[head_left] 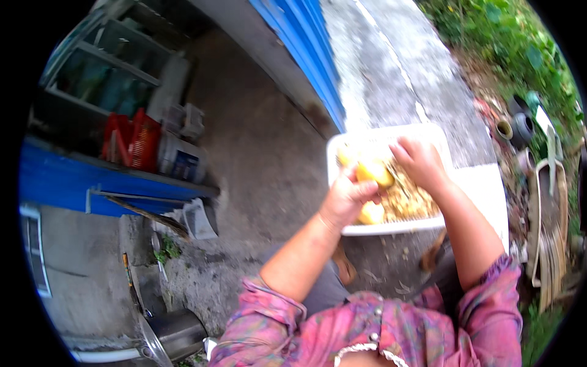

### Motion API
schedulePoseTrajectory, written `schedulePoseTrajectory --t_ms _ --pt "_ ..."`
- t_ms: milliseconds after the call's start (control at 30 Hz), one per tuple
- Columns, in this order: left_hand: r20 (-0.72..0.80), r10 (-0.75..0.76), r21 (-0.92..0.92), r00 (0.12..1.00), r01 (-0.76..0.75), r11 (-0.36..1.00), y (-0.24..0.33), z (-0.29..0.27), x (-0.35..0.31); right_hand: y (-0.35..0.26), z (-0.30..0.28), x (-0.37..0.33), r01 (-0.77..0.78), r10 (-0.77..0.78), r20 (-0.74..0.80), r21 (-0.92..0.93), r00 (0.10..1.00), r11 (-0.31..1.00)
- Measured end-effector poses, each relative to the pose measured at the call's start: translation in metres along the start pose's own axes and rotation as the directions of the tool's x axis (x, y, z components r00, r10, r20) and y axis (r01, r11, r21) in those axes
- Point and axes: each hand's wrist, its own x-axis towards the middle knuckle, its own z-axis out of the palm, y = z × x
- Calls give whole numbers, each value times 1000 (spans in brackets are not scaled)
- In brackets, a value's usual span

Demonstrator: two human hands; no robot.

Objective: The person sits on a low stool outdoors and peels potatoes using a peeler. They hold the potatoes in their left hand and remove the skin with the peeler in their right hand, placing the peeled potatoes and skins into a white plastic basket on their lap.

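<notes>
A white plastic basket sits in front of me with pale yellowish shavings or peelings spread across its bottom. My left hand is closed around a smooth yellow, rounded piece, possibly a peeled potato or fruit; its exact kind is unclear. Another yellow piece lies just below that hand, and paler ones are at the basket's far left. Over the right half of the basket, my right hand has its fingers curled. A thin dark shape shows beside it, too blurred to name.
A white surface adjoins the basket's right side. Blue corrugated sheeting stands beyond. Leftward are a red basket, a white bucket, a dustpan and a metal pot. Pots and greenery line the right.
</notes>
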Motion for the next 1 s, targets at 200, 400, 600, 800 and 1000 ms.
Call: schedulePoseTrajectory --t_ms 200,400,600,800,1000 --pt "35 19 -87 999 -16 996 1 7 -4 -9 -11 -4 -90 92 41 -40 995 995" --pt "50 52 -151 997 -44 988 -5 -1 4 -4 -15 0 -117 119 18 -107 993 987" --pt "33 24 -139 999 -19 990 -9 3 3 5 -20 3 -109 109 -23 -17 994 994" --pt "27 -36 -130 999 39 991 -15 3 3 6 -18 4 -21 20 -20 -54 1000 998" --pt "70 -133 -232 989 146 962 -13 7 -5 5 -15 -1 -18 17 -16 -83 1000 996"
